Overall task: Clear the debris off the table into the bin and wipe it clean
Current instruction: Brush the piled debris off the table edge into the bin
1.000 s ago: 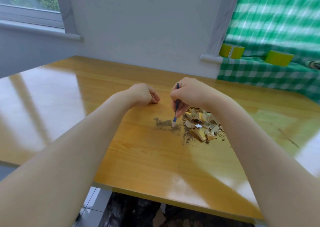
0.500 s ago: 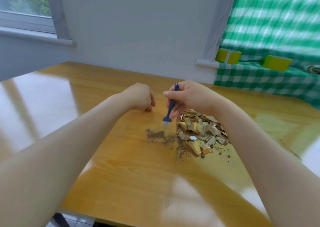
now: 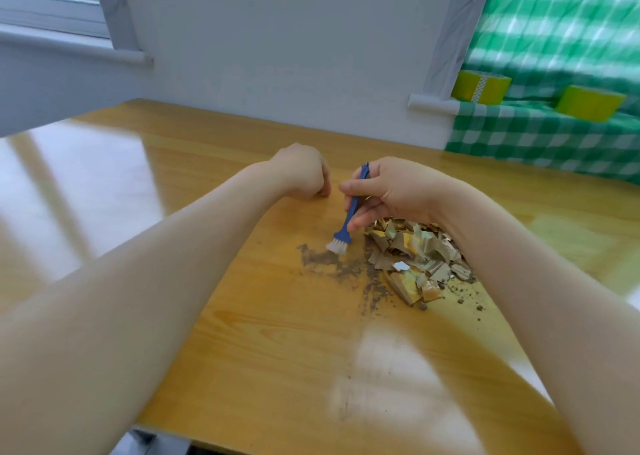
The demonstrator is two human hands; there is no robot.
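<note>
Gripping a small blue brush (image 3: 351, 212) by its handle, the right hand (image 3: 398, 191) sits just beyond the pile of paper scraps (image 3: 419, 250), with its wrist passing over the pile's far right edge. The thumb and curled fingers pinch the handle, which slants down and away from the pile to the left. The white bristles (image 3: 336, 246) point down just left of the pile. Blur hides whether they press on the wood.

The pile of torn tan, gold and pale green pieces lies on the glossy wooden worktop (image 3: 259, 333). A smear of brown dust (image 3: 325, 260) spreads out from the pile's left side, and the bristles stand at its far edge. A thinner trail of the same dirt runs along the pile's near left edge. Loose crumbs (image 3: 465, 302) are scattered just beside the pile on its near right.

The left hand (image 3: 303, 172) is further left of the pile, beyond the dust. It is curled into a fist with nothing seen in it and its knuckles rest on the worktop.

Well beyond the pile to the right, a green checked cloth (image 3: 540, 135) covers a ledge. Two yellow-green tape rolls (image 3: 479, 87) (image 3: 588, 102) sit on it, apart from each other. A window sill (image 3: 69, 45) shows far off to the pile's left.
</note>
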